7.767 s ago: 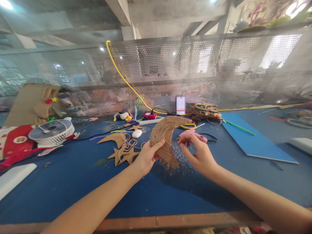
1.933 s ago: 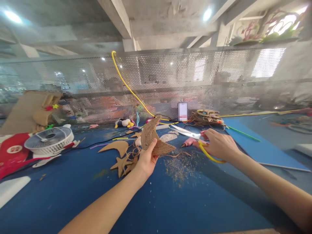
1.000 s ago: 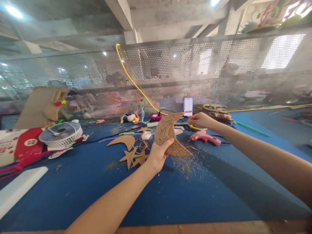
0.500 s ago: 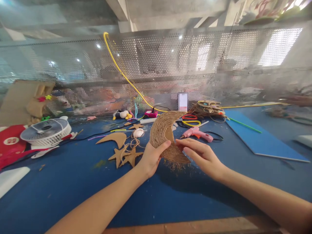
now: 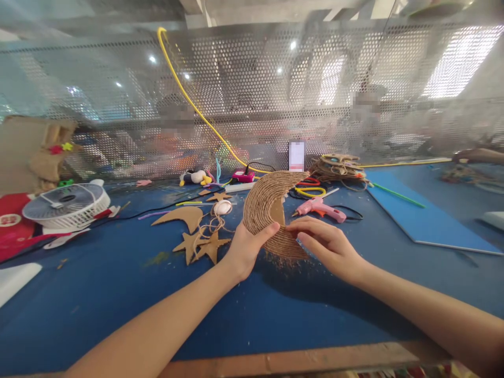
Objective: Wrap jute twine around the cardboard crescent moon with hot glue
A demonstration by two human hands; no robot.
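A crescent moon [image 5: 258,202] of cardboard, covered in curved rows of brown twine, stands tilted above the table. A bare cardboard patch shows along its inner edge. My left hand [image 5: 246,252] is closed on its lower left side, thumb across the front. My right hand [image 5: 333,247] is bent at the lower inner edge, its fingertips against the twine; whether a loose twine end lies between them is hidden. Beyond that hand lies a pink glue gun [image 5: 321,208]. Left of the moon are a plain cardboard crescent [image 5: 185,215], cardboard stars [image 5: 212,247] and loose twine [image 5: 210,226].
A white fan [image 5: 69,205] sits at the left by a red bag [image 5: 16,226]. Stacked twine-trimmed pieces [image 5: 336,170] and a phone [image 5: 296,156] stand at the back, before a perforated metal screen [image 5: 252,94]. A blue board [image 5: 429,215] lies right. Another person's hand [image 5: 478,156] shows far right.
The view has tipped slightly downward, so the background sits higher in the picture. The right fingertips have shifted slightly along the moon's inner edge; the left hand keeps its hold.
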